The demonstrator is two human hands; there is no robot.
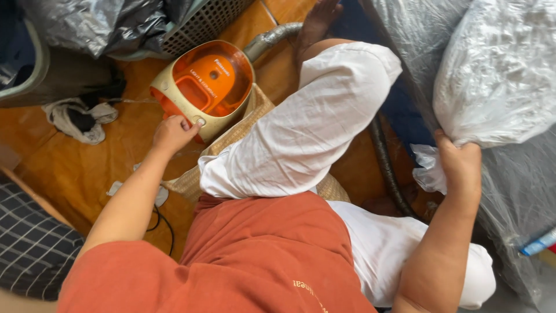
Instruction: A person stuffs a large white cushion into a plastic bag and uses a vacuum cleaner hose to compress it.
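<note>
Head view, looking down over an orange shirt and white trousers.

Left hand [172, 133]: fingers curled loosely, fingertips pressing the beige rim of one orange vacuum cleaner [204, 87]; nothing gripped, touch only, seemingly on a button or catch at the near edge. Vacuum cleaner directly beyond the fingertips, sitting on the wooden floor [75, 168] partly over one woven mat [231, 139]. One grey hose [272, 37] leaving the far side of the body, away from the fingers; likely continuing as the dark length by the right knee, join hidden.

Right hand [460, 165]: fingers closed around the lower corner of one clear plastic bag [492, 75] stuffed with pale material, bag bulk above the fingers, apparently held to steady it against the grey sheeting [521, 191] behind.

Further from the left fingers: one crumpled cloth [78, 119] on the floor, one black cable [162, 223] below the forearm. One bare foot [317, 23] at top.
</note>
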